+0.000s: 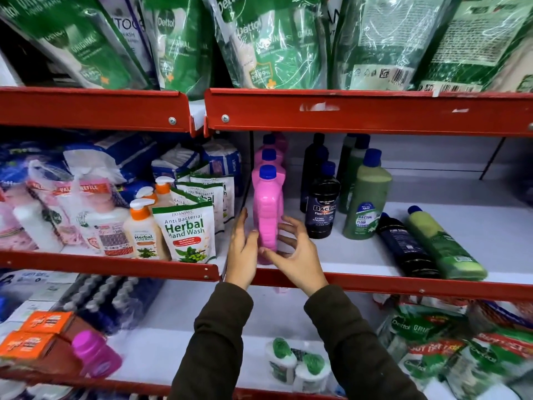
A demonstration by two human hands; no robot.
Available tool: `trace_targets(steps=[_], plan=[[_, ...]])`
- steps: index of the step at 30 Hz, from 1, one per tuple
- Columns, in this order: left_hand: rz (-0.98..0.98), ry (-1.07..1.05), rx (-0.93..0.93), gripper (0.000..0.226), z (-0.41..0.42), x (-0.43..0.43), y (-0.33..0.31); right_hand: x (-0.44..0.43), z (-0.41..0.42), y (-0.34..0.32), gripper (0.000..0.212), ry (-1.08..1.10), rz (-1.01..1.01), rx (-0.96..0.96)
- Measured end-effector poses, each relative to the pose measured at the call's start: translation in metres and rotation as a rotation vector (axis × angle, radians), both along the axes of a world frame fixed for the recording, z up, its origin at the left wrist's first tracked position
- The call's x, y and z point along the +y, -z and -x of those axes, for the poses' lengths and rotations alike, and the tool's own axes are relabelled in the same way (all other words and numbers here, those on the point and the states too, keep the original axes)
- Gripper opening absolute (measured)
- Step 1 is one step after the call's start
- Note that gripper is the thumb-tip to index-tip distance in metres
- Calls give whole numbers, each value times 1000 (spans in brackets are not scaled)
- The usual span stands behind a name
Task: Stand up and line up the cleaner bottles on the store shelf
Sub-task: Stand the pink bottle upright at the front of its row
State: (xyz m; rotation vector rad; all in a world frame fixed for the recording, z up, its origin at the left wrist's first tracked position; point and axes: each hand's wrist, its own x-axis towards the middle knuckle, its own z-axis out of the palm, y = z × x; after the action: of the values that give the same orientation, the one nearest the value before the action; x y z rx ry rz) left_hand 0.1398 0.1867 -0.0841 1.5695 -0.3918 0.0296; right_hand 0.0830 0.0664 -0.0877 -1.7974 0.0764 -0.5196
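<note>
1. Pink cleaner bottle stands upright at the front edge of the shelf, near its left end, with both hands around its lower body. The left hand is spread against the bottle's left side. The right hand has fingers apart, thumb touching the base and fingertips near the right side. Neither hand looks clamped; they seem to be steadying it or letting it go.
2. Behind it, more pink bottles run in a file toward the back of the shelf, so this column appears lined up.
3. Just right of the right hand stand a black floor cleaner bottle and a green floor cleaner bottle, each upright and heading its own file.
4. Further right, two bottles lie flat: a fallen black bottle and, touching it, a fallen green bottle. Their long axes run from caps at the rear left to bases at the front edge.
5. Judged from this, the right hand is nearer; it would reach right, past the upright pair, and tip each one up cap-first.
</note>
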Motion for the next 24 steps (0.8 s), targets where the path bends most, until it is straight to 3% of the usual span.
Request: trace_targets(steps=[5, 10, 16, 20, 24], plan=[[57, 44, 50, 38, 3, 1, 1, -3, -2, -3, 48, -52, -8, 58], [111, -31, 42, 25, 0, -1, 3, -9, -9, -2, 50, 28, 63, 73], [75, -70, 7, 24, 4, -1, 0, -5, -8, -2, 53, 59, -8, 57], [158, -207, -39, 27, 16, -7, -6, -9, 8, -10, 53, 124, -171, -54], [239, -432, -232, 25, 41, -25, -12, -42, 33, -20, 41, 316, -89, -213]])
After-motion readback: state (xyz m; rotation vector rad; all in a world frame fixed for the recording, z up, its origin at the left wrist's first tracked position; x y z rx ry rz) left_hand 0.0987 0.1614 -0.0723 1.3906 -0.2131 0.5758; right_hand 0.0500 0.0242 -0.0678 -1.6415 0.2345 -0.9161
